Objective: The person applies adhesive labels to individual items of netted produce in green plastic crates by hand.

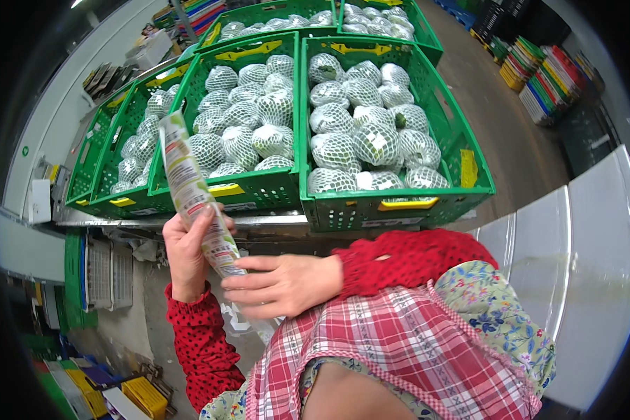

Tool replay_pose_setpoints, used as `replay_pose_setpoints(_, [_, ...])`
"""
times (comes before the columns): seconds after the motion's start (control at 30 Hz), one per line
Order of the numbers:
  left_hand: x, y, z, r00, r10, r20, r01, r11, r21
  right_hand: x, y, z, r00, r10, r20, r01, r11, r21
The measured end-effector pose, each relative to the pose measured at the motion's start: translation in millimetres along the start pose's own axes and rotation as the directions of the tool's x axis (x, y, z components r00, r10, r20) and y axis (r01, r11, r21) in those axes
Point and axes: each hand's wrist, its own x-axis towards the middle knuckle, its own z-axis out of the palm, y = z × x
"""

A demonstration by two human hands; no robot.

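Note:
A long, flat strip of white and green printed labels (187, 183) slants up in front of me, its upper end over the green crates. My left hand (187, 250) is closed around its middle, thumb on the front. Lower down, my right hand (287, 285) lies across the strip with fingers stretched out, its thumb hidden. Below that hand the strip's lower end shows only in part. Beyond my hands, a green crate (232, 194) and another green crate (350, 210) hold round green produce (376, 143) in white foam nets.
More green crates (119, 140) of netted produce stand at the left and back. A metal edge (273, 219) runs under the front crates. White panels (539, 231) stand at my right. Stacked coloured crates (546, 77) are at far right; a yellow crate (145, 397) sits low at left.

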Motion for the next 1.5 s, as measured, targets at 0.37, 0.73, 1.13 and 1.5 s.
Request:
replay_pose_setpoints(0.37, [-28.4, -50.0, 65.4, 0.929, -0.043, 0.367, -0.063, 0.96, 0.272, -26.3, 23.5, -94.3, 0.22, 0.971, 0.094, -0.573, 0.05, 0.818])
replay_pose_setpoints(0.73, [-13.4, -57.2, 78.9, 0.924, -0.153, 0.351, 0.256, 0.929, -0.267, -32.9, 56.3, -119.9, 0.163, 0.963, 0.214, -0.678, -0.048, 0.733])
replay_pose_setpoints(1.13, [13.1, -72.5, 127.5, 0.984, -0.093, 0.149, 0.096, 0.995, -0.013, -73.2, 77.7, -168.1, 0.692, 0.651, -0.311, -0.693, 0.721, -0.032])
replay_pose_setpoints(1.5, [23.4, -53.2, 148.0, 0.927, 0.057, 0.372, -0.132, 0.975, 0.181, -72.9, 64.8, -178.2, 0.835, 0.546, 0.065, -0.539, 0.836, -0.101])
